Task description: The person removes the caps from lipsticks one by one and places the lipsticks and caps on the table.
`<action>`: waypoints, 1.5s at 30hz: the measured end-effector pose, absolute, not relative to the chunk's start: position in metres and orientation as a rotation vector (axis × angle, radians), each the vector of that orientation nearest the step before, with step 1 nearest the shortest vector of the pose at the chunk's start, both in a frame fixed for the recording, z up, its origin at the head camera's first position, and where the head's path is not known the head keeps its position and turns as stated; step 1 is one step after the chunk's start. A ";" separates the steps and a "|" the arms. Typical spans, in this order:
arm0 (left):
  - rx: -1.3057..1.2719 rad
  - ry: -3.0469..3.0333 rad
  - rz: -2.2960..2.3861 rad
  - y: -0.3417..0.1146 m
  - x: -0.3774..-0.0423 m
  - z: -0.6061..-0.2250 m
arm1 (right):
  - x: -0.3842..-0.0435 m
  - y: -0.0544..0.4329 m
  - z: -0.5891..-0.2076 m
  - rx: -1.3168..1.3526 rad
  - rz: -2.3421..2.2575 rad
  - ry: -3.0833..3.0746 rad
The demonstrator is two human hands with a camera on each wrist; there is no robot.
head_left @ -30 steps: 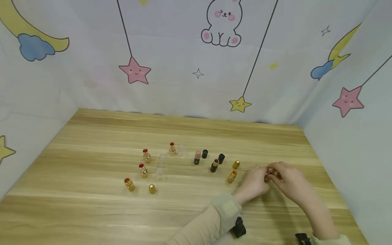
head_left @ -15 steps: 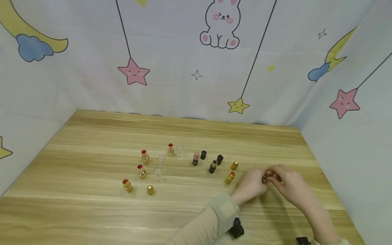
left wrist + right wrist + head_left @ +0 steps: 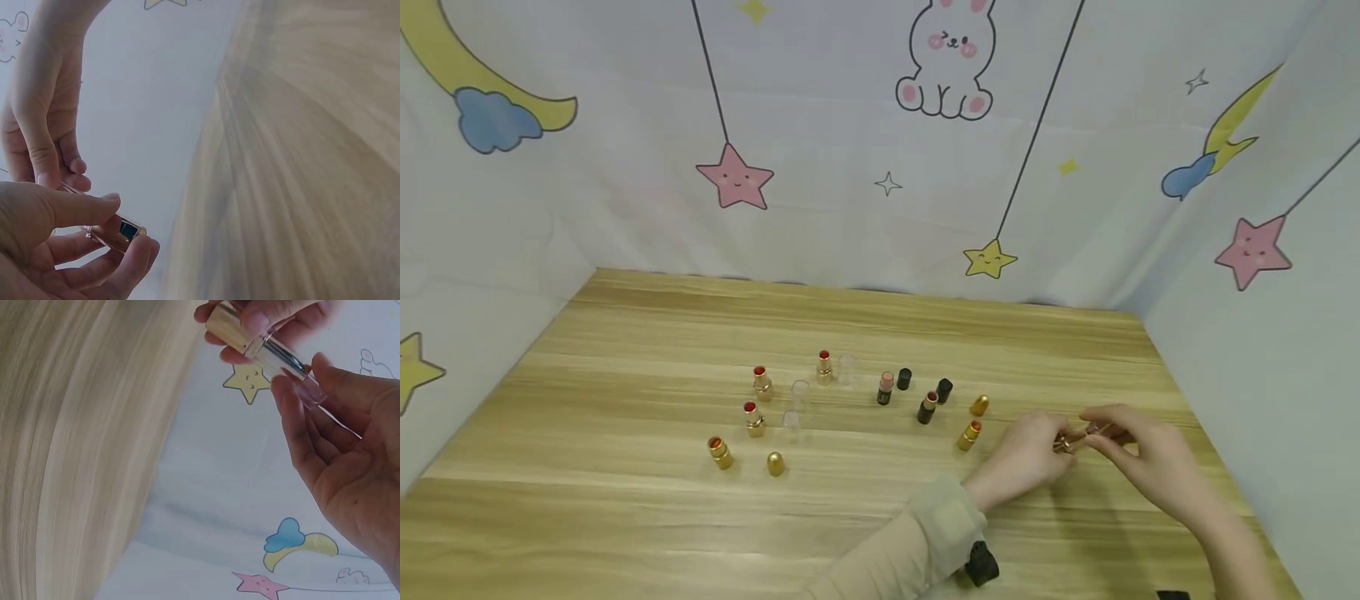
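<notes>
In the right wrist view, a lipstick with a gold base (image 3: 226, 328) and a clear cap (image 3: 312, 394) lies tilted between both hands. My left hand (image 3: 1026, 454) grips the base; in the left wrist view the base's end (image 3: 129, 229) shows a dark label. My right hand (image 3: 1153, 454) pinches the clear cap between thumb and fingertips. The cap is in line with the base; how far it covers the lipstick I cannot tell. Nearest to the left hand stand an uncapped gold lipstick (image 3: 970, 435) and its gold cap (image 3: 979, 406).
Black-based lipsticks (image 3: 927, 408) and black caps (image 3: 944, 391) stand mid-table. Further left are several uncapped gold lipsticks (image 3: 754, 419), clear caps (image 3: 792, 425) and a rounded gold cap (image 3: 776, 463). A printed cloth wall (image 3: 835, 225) borders the wooden table (image 3: 625, 533).
My right hand has moved right, away from the left hand, and more of the lipstick shows between them. The left hand has shifted slightly right. The standing lipsticks have not moved.
</notes>
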State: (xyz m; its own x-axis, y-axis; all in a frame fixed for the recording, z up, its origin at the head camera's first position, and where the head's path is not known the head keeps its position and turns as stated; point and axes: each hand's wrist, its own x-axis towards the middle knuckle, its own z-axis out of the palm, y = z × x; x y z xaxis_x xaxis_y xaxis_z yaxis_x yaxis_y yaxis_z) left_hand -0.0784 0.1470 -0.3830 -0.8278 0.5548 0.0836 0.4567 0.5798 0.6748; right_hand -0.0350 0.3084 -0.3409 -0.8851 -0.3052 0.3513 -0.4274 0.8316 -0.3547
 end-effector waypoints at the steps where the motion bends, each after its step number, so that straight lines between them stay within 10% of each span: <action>1: 0.867 2.667 1.076 0.145 -0.077 -0.381 | -0.034 0.309 -0.340 0.549 0.646 -2.745; 45: 0.773 2.600 1.089 0.110 -0.061 -0.361 | -0.021 0.304 -0.334 0.665 0.956 -2.664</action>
State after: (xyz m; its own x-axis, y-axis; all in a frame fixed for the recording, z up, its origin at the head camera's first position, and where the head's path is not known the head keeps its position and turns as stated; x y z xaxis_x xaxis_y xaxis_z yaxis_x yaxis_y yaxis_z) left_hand -0.0609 0.1101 -0.3611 -0.8378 0.5460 0.0017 0.3841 0.5872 0.7125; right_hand -0.0212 0.3038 -0.3339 -0.8695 -0.3373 0.3608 -0.4897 0.6836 -0.5412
